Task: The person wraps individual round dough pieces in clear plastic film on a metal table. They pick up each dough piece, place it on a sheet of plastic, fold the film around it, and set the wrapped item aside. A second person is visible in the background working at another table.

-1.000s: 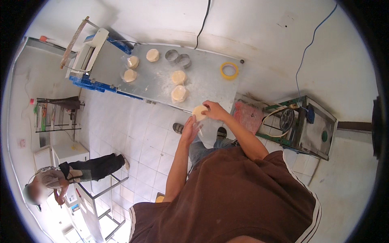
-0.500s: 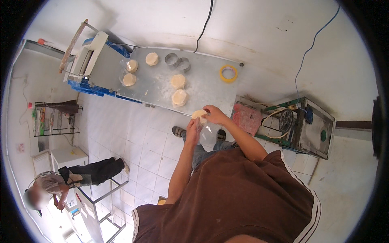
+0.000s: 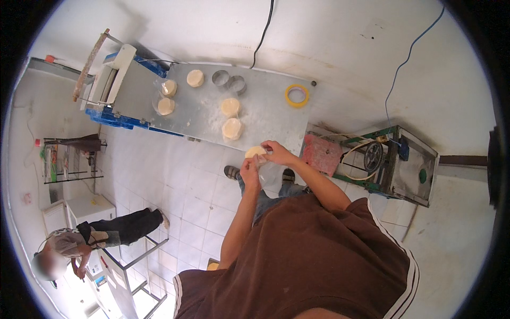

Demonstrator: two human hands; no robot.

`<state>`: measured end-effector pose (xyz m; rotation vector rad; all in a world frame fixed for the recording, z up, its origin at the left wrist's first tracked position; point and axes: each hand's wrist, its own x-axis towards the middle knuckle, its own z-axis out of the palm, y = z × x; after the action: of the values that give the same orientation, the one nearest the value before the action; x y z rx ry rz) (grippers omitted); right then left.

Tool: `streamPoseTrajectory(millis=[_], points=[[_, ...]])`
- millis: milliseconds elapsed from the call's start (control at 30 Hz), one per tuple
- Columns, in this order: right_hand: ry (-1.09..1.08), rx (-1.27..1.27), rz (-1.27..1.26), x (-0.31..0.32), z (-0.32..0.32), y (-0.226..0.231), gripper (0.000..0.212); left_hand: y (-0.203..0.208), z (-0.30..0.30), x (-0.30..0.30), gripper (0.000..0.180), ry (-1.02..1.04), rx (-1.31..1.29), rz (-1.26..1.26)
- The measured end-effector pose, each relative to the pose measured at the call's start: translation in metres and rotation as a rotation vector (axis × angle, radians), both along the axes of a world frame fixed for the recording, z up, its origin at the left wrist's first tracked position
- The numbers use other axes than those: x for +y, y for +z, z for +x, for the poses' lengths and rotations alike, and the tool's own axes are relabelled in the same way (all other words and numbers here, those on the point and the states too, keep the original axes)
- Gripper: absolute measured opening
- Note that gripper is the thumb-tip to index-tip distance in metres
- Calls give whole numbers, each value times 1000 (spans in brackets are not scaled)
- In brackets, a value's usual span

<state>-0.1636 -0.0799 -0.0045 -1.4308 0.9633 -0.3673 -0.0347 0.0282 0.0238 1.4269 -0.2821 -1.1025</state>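
Room: white tiled floor (image 3: pixel 186 191), pale wall, a metal table (image 3: pixel 265 114) dusted with flour.
Table: five dough discs lay on it, the nearest dough stack (image 3: pixel 232 128) close to the front edge; two metal rings (image 3: pixel 228 81) and a yellow tape roll (image 3: pixel 297 95) sat toward the wall.
Left end: a blue-framed roller machine (image 3: pixel 114 85).
Right: a green-framed motor stand (image 3: pixel 393 162).
Left hand (image 3: pixel 249 173): fingers curled, pinching a clear bag (image 3: pixel 268 173) below the disc.
Right hand (image 3: pixel 276 153): fingers closed on the dough disc (image 3: pixel 255 152), held just off the table edge, above the bag.
Far left: another person (image 3: pixel 79 242) bent over by a rack.
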Motion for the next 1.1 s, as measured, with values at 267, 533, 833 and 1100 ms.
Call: streamPoseTrajectory(millis=[267, 533, 833, 1100], points=[[-99, -303, 629, 6, 1, 46, 103, 61, 30, 6, 24, -51, 23, -111], [19, -592, 815, 3, 8, 95, 83, 112, 30, 11, 20, -82, 105, -258], [15, -461, 532, -3, 6, 120, 67, 133, 17, 11, 23, -123, -135, -100], [-2, -402, 575, -5, -5, 132, 57, 154, 13, 13, 23, -226, -200, -54]])
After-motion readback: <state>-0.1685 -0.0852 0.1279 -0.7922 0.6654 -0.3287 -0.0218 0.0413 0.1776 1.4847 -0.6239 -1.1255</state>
